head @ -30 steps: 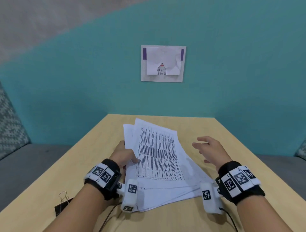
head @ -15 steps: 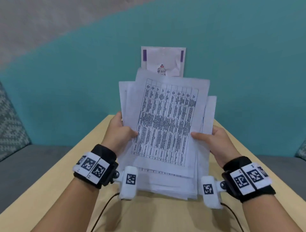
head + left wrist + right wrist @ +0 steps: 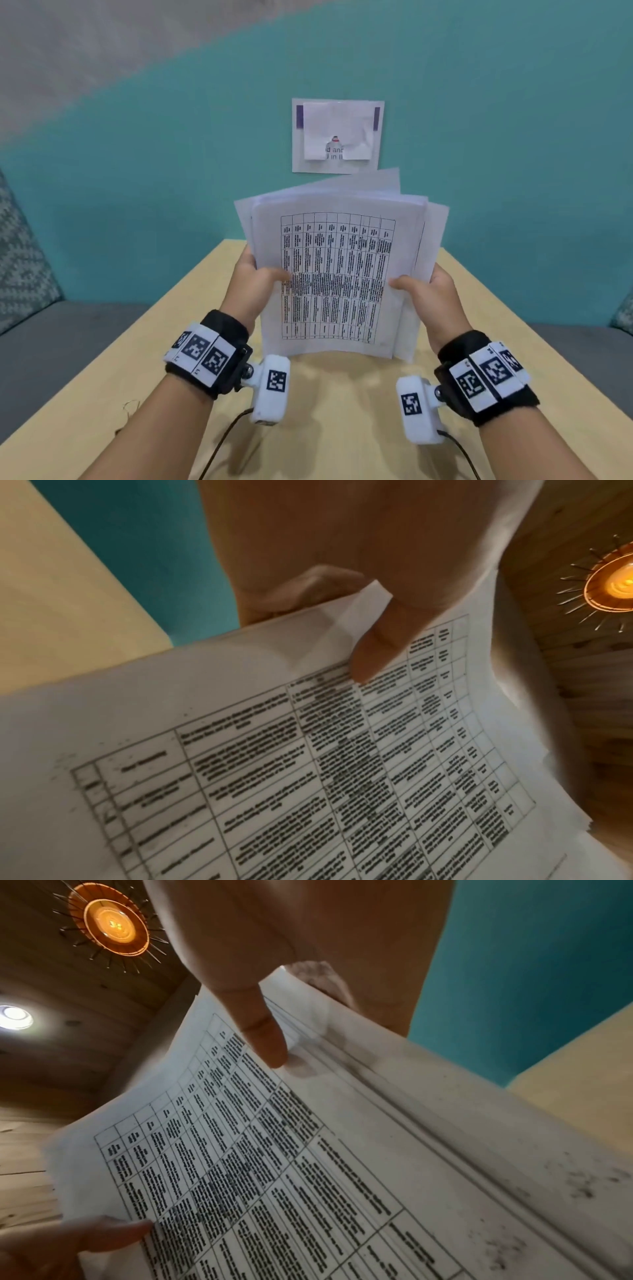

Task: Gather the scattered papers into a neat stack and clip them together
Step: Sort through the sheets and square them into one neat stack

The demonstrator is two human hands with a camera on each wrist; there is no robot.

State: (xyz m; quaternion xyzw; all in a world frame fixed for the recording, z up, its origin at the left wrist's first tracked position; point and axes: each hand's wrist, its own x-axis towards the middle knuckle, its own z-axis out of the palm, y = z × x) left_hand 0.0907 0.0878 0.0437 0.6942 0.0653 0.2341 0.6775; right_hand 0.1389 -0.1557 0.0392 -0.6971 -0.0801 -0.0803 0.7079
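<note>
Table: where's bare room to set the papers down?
The table shows bare wood left of the left hand out to its left edge, right of the right hand to its right edge, and between the forearms under the papers. That middle is tightest: the wrist cameras and cables hang there. Both hands grip the papers.

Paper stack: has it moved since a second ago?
Yes. The paper stack rose off the table and now stands upright, its top near the wall notice.
</note>
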